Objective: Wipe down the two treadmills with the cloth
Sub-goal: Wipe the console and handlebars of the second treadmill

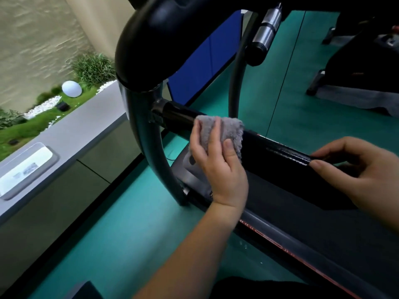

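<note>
Head view. Our left hand [218, 167] grips the grey cloth [230, 128] and presses it onto the black crossbar [278, 151] of the near treadmill [291, 203]. Our right hand [358, 171], further along the bar, holds it between thumb and curled fingers.

Progress, judged: wiping under way on this machine, the second treadmill not yet evidenced.

Well left of the left hand sits a shallow tray [28, 167]; contents unclear.

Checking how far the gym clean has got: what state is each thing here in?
cloth: bunched, draped over the black bar.
left hand: grips the cloth, pressing it on the bar.
right hand: fingers and thumb curled round the bar, no cloth in it.
black bar: horizontal, glossy, held in two places.
treadmill belt: below the bar, no hand on it.
</note>
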Tool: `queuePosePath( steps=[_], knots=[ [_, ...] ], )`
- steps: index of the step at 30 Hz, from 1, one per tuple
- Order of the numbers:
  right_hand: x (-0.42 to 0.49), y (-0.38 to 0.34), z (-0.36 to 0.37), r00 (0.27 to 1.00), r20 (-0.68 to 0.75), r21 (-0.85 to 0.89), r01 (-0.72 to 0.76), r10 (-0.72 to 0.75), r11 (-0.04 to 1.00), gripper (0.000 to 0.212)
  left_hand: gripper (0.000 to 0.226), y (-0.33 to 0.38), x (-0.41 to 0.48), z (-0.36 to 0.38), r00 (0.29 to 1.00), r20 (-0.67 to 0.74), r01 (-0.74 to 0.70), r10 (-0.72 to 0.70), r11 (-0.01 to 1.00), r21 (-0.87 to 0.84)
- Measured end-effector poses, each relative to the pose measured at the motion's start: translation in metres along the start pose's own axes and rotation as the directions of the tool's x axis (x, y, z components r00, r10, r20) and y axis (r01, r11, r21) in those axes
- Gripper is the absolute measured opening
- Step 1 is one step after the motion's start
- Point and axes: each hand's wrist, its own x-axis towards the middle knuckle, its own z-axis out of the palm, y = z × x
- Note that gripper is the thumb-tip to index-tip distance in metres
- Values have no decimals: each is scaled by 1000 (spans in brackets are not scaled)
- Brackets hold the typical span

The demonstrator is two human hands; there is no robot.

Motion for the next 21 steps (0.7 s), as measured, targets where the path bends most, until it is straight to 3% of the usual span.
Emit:
queuePosePath(
  steps=[2,5,7,11,18,21],
  knots=[
    [-2,0,-1,1000,-8,-6,-20,20,1000,71,34,-9,19,-2,985,-123,122,-124,992,-29],
    [-3,0,-2,999,-10,-15,-31,31,999,73,37,-31,50,-17,888,-289,330,-357,933,-141],
    [-3,2,-2,999,-6,-29,-33,33,999,71,36,-39,67,-32,854,-358,336,-377,926,-173],
    [-4,7,-4,999,-19,-38,-28,27,999,63,33,-52,97,-36,960,-262,98,-95,995,-2],
    [0,19,-4,1000,1,-33,0,0,999,64,28,-66,96,-30,949,-245,188,-199,980,-68],
    [0,15,-4,1000,28,-19,2,-2,1000,67,26,-89,91,-39,885,-199,399,-421,906,-144]
  ],
)
